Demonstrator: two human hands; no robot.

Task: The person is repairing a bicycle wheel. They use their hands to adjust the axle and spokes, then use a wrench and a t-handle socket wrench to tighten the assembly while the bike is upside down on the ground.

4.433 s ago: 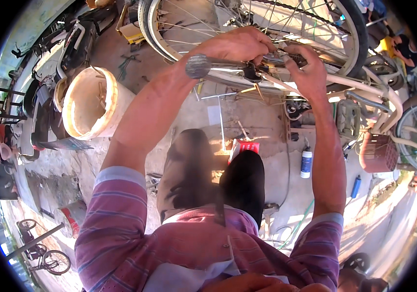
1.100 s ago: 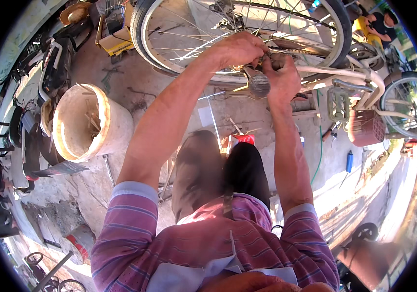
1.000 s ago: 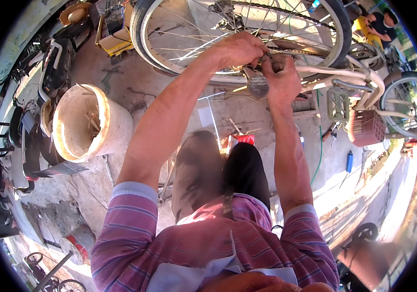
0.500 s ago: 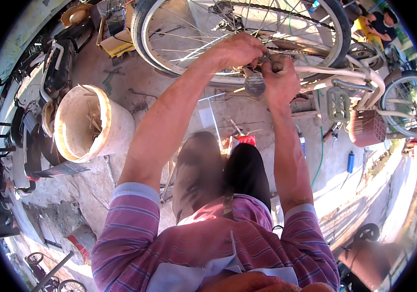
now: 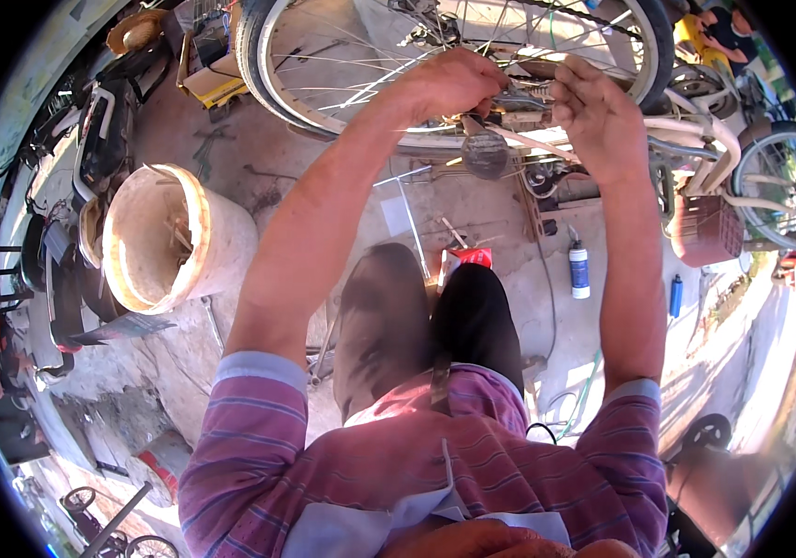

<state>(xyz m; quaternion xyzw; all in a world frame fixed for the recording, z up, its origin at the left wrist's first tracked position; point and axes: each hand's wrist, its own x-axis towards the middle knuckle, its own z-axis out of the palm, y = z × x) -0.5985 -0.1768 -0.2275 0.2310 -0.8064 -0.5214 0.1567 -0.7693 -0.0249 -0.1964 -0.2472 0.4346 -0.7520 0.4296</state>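
A bicycle wheel point(image 5: 263, 70) with thin spokes and a dark tyre fills the far side, beside the pale frame tube point(image 5: 542, 144). My left hand point(image 5: 458, 86) is closed at the frame near the wheel's lower part; its fingers hide what they grip. Just below those fingers shows a dark grey rounded piece point(image 5: 484, 153). A slim metallic part point(image 5: 521, 102) extends between my two hands. To the right of it, my right hand point(image 5: 598, 119) is raised with bent fingers apart, and no object shows in it.
A whitish bucket point(image 5: 203, 242) with scraps inside stands at left. On the floor lie a blue bottle point(image 5: 579, 270), a small blue cylinder point(image 5: 676, 296) and a red box point(image 5: 466, 258). A brown basket point(image 5: 707, 231) is at right. Another person point(image 5: 728, 39) is at the far right.
My right hand has come away from beside my left and moved right, its fingers loosening. My left hand has stayed at the frame, shifting slightly up the view.
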